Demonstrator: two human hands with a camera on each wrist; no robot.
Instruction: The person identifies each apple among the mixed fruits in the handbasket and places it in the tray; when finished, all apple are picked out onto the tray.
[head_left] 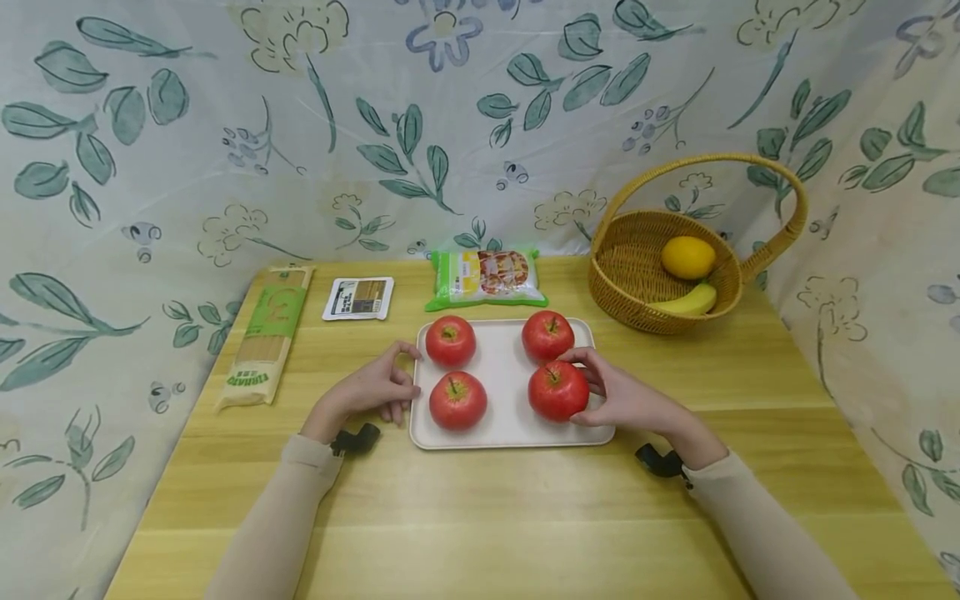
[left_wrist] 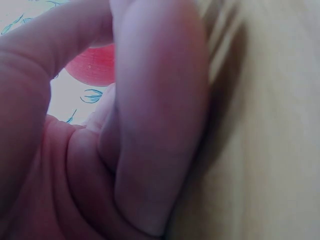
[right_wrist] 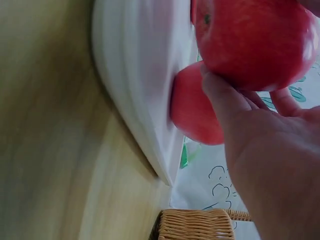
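A white rectangular tray lies on the table. On it are two red apples at the left, a rear apple and a front apple, and a third apple at the back right. My right hand grips another red apple over the tray's front right part; the right wrist view shows this apple seemingly raised off the tray. At the tray's left edge, my left hand holds the rim with thumb and forefinger, its other fingers bent. Bent fingers hide that contact in the left wrist view.
A wicker basket holding a lemon and a banana stands at the back right. Behind the tray lies a green-edged food packet. To the left are a small white packet and a noodle pack.
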